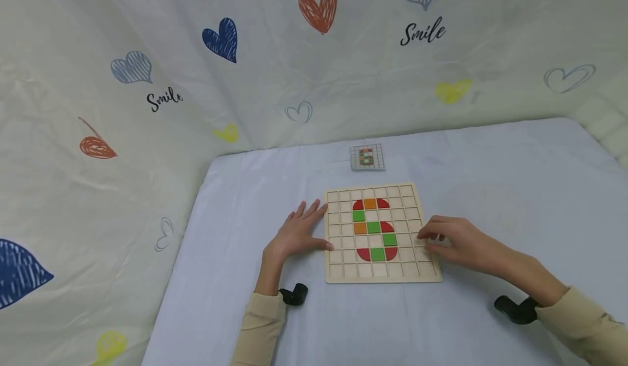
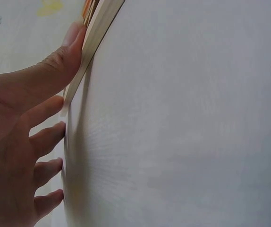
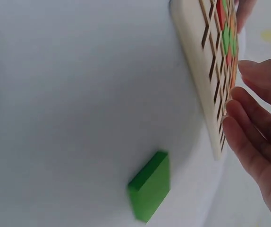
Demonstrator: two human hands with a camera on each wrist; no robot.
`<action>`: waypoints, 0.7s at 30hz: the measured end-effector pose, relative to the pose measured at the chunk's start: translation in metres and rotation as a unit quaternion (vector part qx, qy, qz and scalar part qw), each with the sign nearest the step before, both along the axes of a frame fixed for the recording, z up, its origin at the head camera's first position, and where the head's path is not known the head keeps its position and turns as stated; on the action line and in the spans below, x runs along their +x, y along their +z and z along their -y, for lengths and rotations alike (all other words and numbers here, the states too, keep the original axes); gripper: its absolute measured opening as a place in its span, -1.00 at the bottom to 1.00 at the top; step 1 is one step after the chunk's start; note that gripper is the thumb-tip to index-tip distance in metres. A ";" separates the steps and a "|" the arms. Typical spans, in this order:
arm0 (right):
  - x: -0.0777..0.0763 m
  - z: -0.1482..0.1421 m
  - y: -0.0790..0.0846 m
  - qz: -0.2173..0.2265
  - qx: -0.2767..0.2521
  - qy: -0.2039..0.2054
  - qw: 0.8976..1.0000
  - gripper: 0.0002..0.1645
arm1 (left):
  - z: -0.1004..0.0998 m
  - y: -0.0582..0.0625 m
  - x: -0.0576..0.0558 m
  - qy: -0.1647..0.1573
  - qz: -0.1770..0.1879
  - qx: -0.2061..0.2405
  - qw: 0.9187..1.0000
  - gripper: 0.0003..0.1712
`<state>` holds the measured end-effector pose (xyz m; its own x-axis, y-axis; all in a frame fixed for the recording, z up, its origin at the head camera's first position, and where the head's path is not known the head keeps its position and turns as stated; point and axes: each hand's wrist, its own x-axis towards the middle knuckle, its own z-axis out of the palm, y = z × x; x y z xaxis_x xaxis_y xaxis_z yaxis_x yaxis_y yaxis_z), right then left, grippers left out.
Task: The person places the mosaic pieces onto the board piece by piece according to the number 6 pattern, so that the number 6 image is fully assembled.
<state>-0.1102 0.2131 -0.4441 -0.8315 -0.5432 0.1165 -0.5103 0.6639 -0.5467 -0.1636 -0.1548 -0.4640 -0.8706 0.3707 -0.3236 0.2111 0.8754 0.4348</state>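
Observation:
A wooden grid board (image 1: pixel 338 270) lies flat on the table. Red rounded tiles (image 1: pixel 363 254), orange square tiles (image 1: pixel 360 228) and green square tiles (image 1: pixel 390 239) sit in its cells, forming an S-like figure. My left hand (image 1: pixel 294 235) is spread at the board's left side, with the thumb (image 2: pixel 74 42) on its rim. At the right border, my right hand (image 1: pixel 456 240) has loosely bent fingers on or just above the board; I see nothing held in it. A loose green tile (image 3: pixel 149 189) lies on the table in the right wrist view; the head view does not show it.
Behind the board lies a small card (image 1: pixel 367 157) with a similar coloured figure on a grid. White cloth (image 1: pixel 515 191) covers the table. A curtain printed with hearts (image 1: pixel 319 9) hangs behind and to the left. Black wrist cameras (image 1: pixel 294 295) sit low beside both forearms.

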 end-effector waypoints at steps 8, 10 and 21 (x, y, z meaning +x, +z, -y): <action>0.009 -0.033 -0.017 -0.069 -0.003 -0.025 0.997 -0.63 | 0.000 0.002 0.000 0.000 0.008 0.000 1.000 0.19; 0.011 -0.040 -0.021 -0.079 -0.002 -0.031 0.996 -0.61 | 0.000 0.001 -0.001 -0.001 0.007 0.000 1.000 0.19; 0.023 -0.068 -0.030 -0.110 0.020 -0.064 0.992 -0.56 | 0.000 0.003 0.000 0.001 0.007 0.006 1.000 0.18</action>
